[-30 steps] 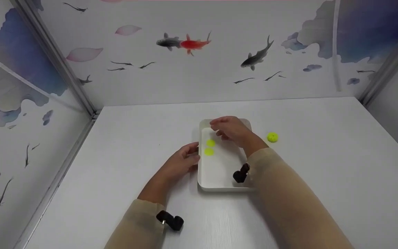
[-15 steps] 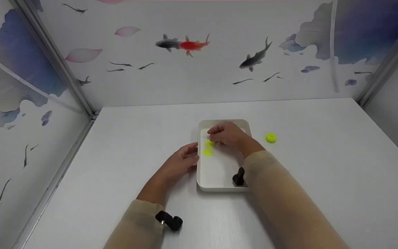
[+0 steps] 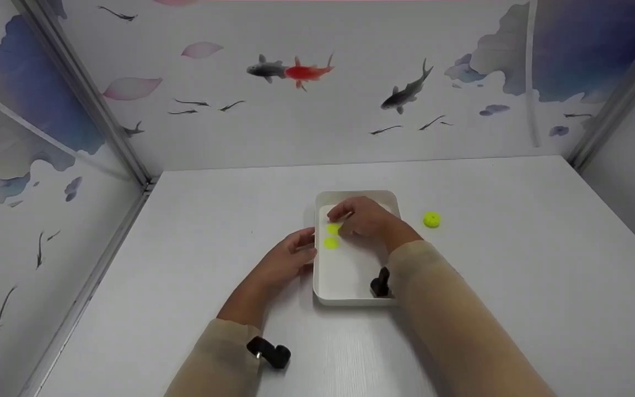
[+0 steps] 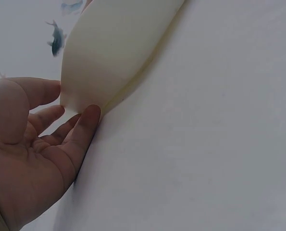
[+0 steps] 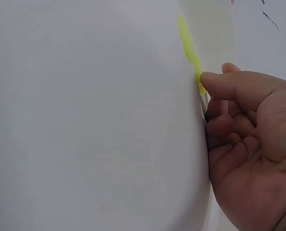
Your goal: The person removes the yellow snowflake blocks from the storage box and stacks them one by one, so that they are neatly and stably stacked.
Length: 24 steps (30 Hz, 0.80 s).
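A white rectangular tray [image 3: 356, 270] stands on the table. Two flat yellow discs lie near its left wall: a farther disc [image 3: 333, 228] and a nearer disc [image 3: 331, 243]. My right hand [image 3: 368, 218] reaches over the tray with bent fingers, its thumb and index finger at opposite edges of the farther disc. In the right wrist view, my thumb tip touches the yellow disc [image 5: 199, 79], while the other fingers curl inward. Fingertips and thumb of my left hand [image 3: 289, 255] rest against the outside of the tray's left wall [image 4: 104, 62].
To the right of the tray, a thicker round yellow piece [image 3: 431, 219] lies on the white table [image 3: 505, 264]. White walls [image 3: 196, 132] with printed fish and leaves enclose the far and side edges.
The right hand has come down toward the near left, and its thumb and index finger have reached the farther disc. The left hand stays at the tray wall.
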Tool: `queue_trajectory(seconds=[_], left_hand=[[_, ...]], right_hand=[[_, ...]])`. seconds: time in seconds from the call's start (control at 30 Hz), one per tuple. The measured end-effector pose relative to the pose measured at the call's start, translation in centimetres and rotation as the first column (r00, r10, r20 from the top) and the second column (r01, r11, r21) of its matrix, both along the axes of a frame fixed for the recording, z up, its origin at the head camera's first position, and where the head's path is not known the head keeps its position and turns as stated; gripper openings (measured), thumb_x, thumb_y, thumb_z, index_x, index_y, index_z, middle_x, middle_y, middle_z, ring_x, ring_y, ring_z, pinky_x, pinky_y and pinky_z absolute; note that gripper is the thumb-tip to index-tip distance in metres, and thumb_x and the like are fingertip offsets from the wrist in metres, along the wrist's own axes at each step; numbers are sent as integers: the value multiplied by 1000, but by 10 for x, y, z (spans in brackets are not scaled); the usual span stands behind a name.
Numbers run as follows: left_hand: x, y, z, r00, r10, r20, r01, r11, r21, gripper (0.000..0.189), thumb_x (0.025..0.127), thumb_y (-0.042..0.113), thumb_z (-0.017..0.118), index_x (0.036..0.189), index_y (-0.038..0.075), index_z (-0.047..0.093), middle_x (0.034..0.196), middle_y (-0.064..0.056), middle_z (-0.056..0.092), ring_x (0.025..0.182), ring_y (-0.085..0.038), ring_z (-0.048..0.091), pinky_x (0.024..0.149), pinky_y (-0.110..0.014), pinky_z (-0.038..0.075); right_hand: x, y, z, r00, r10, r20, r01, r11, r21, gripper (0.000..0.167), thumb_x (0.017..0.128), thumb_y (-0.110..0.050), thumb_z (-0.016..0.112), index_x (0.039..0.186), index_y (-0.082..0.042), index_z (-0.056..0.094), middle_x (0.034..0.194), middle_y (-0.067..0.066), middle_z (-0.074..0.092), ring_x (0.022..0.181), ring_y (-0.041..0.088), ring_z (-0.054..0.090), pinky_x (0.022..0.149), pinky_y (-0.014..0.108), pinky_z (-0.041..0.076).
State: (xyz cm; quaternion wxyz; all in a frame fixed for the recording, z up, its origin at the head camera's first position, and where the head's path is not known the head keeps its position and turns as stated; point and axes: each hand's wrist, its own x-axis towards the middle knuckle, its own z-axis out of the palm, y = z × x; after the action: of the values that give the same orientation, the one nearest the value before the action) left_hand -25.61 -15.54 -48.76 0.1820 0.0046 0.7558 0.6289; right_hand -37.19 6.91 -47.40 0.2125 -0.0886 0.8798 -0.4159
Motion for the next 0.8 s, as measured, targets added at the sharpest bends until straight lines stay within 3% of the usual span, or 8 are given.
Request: queue_trajectory(seconds=[0.43, 0.8], left_hand=[[0, -1, -1, 1000, -10, -3, 10, 1000, 12, 55, 109, 25, 61, 162, 26, 46, 164, -1, 49, 145, -21, 57, 120, -45, 50], [1, 0, 1, 1000, -4, -1, 4, 999, 34, 55, 109, 22, 61, 162, 24, 46, 164, -3, 49, 144, -23, 57, 119, -45, 50]], right_hand=[[1, -4, 1, 999, -30, -35, 31, 998, 49, 37, 92, -6, 77, 124, -26, 78, 124, 1, 71, 115, 23, 62, 103, 36, 56], [0, -3, 0, 998, -58, -18, 59, 996, 62, 26, 93, -16, 79, 115, -29, 80, 114, 2, 67, 109, 23, 59, 92, 32, 54]])
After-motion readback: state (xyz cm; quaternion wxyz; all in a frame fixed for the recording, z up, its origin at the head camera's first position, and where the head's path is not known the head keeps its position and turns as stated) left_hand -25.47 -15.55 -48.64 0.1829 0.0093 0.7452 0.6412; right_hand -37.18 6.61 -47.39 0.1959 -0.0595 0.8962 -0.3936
